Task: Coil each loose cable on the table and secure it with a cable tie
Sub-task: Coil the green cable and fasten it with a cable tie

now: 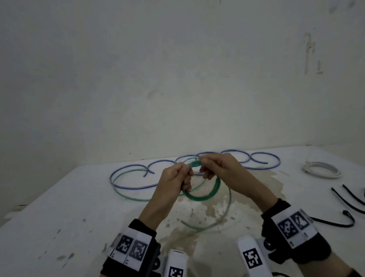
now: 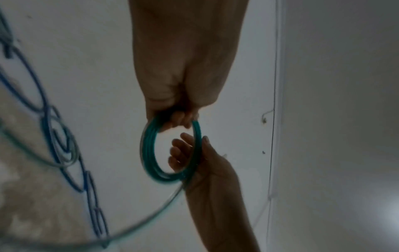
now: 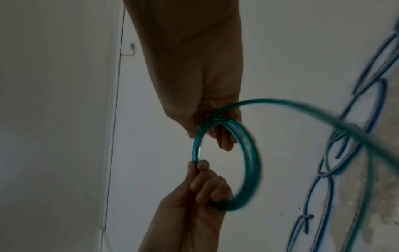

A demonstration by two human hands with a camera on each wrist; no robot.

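Green cable point(image 1: 203, 195) coil, left hand point(image 1: 176, 180), right hand point(image 1: 217, 168), both apparently gripping

Head view: dim, flat, greyish light; source not evident; soft, faint shadows on the worktop point(image 1: 55, 206); mild softness throughout, edges bowed by the wide lens. Left wrist view: dark, backlit, left hand point(image 2: 179, 95) in silhouette; blue cable point(image 2: 64, 153) smeared by blur; pale glare lower right. Right wrist view: similarly dim; green cable point(image 3: 250, 153) streaked with motion blur.

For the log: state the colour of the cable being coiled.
Green, clearest in the right wrist view.
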